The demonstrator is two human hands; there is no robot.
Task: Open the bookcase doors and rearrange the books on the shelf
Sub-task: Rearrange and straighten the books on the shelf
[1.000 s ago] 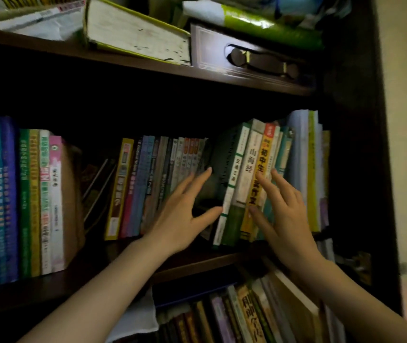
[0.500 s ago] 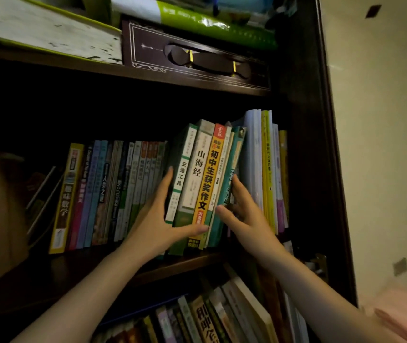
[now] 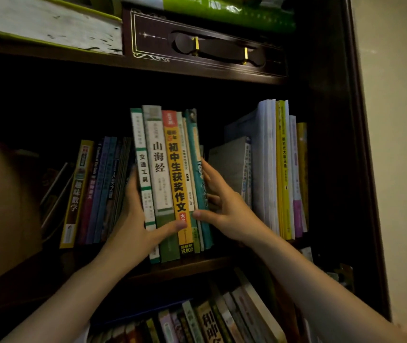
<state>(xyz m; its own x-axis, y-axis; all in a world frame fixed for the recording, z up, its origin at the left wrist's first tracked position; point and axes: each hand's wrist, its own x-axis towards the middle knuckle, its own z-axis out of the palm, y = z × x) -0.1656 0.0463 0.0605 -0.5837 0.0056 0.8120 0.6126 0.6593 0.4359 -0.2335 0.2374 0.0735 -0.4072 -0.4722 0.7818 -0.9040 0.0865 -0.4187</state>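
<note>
On the middle shelf [image 3: 197, 267], my left hand [image 3: 133, 229] and right hand [image 3: 224, 209] clamped a bundle of books [image 3: 170, 179] upright, grip flat on outer covers; glossy paperbacks, probably heavy together and prone to slipping.

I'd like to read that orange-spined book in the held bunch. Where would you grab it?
Pinch the orange-spined book at its spine's top, coming from the front. It stands upright, wedged between neighbours, with the left hand and right hand covering its lower part, so probably only the top is free.
</note>
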